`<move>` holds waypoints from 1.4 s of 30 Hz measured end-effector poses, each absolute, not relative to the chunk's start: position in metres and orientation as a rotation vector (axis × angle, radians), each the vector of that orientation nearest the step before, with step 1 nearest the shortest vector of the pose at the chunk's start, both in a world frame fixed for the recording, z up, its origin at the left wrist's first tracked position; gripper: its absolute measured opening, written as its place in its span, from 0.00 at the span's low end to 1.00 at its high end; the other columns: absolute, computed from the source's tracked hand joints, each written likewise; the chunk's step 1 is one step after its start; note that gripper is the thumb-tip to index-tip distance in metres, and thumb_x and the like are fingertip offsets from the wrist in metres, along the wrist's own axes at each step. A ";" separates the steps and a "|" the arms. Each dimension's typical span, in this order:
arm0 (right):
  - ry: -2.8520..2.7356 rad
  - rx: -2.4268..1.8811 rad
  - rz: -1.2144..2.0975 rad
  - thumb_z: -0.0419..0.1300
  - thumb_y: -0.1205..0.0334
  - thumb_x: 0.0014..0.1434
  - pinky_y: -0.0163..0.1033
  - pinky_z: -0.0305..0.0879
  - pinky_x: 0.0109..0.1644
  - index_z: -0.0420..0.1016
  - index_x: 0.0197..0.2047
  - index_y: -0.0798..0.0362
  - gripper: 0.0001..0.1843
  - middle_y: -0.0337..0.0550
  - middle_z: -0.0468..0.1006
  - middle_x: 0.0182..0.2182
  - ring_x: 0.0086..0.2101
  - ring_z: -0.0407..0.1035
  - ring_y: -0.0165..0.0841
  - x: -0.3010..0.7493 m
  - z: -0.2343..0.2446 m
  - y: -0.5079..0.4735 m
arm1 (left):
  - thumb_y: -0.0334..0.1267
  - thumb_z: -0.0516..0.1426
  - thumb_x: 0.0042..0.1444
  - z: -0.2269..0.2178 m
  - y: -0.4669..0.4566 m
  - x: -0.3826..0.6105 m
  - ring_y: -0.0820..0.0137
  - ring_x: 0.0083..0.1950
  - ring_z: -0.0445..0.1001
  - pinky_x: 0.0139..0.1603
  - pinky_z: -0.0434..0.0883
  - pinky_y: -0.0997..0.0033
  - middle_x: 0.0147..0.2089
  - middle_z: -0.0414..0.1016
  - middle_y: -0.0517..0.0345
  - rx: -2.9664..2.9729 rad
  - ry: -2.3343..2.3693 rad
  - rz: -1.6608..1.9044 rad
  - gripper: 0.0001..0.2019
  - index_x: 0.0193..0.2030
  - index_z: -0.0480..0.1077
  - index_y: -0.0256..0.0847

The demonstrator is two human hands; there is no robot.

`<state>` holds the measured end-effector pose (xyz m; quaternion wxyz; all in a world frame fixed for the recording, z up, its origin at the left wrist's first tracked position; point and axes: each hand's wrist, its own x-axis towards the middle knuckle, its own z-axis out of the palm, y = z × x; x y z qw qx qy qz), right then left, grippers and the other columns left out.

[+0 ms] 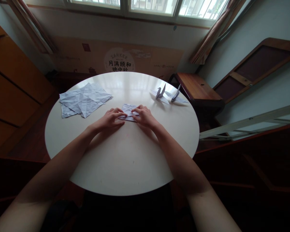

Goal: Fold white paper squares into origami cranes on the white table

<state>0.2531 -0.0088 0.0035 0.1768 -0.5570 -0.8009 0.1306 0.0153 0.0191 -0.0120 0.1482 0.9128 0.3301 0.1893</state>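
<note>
I count two folded white paper cranes (160,93) (176,95) far right, one pile of creased white sheets (84,100) left, and one part-folded white sheet (128,109) in the middle.

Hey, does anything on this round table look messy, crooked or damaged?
Only the stack of paper sheets on the left of the table: they are heavily creased and fanned out unevenly, not squared up. The two paper cranes stand upright, and the left hand and right hand press a small creased paper flat. Nothing spilled.
</note>
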 end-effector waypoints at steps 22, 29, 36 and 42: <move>-2.291 -1.557 0.406 0.58 0.55 0.62 0.52 0.55 0.60 0.74 0.55 0.48 0.18 0.49 0.68 0.53 0.54 0.60 0.46 0.253 0.001 -0.009 | 0.48 0.56 0.62 -0.013 0.020 0.016 0.58 0.55 0.68 0.62 0.61 0.55 0.55 0.69 0.51 2.664 0.957 0.522 0.20 0.58 0.72 0.46; -2.301 -1.569 0.394 0.58 0.55 0.63 0.51 0.55 0.59 0.74 0.56 0.47 0.18 0.50 0.67 0.53 0.54 0.60 0.45 0.253 0.002 -0.009 | 0.48 0.56 0.62 -0.015 0.021 0.015 0.57 0.55 0.68 0.61 0.61 0.55 0.55 0.69 0.50 2.679 0.932 0.544 0.20 0.58 0.72 0.45; -2.304 -1.565 0.396 0.58 0.54 0.63 0.51 0.56 0.58 0.74 0.56 0.48 0.19 0.50 0.67 0.53 0.53 0.60 0.45 0.254 0.002 -0.009 | 0.47 0.57 0.62 -0.015 0.020 0.015 0.57 0.55 0.68 0.61 0.61 0.55 0.54 0.69 0.51 2.664 0.936 0.552 0.19 0.58 0.72 0.47; -2.292 -1.564 0.399 0.59 0.55 0.63 0.51 0.55 0.59 0.74 0.55 0.47 0.18 0.49 0.68 0.53 0.54 0.60 0.45 0.254 0.001 -0.009 | 0.47 0.57 0.62 -0.014 0.019 0.015 0.57 0.56 0.67 0.62 0.60 0.54 0.56 0.68 0.51 2.656 0.942 0.555 0.19 0.58 0.72 0.48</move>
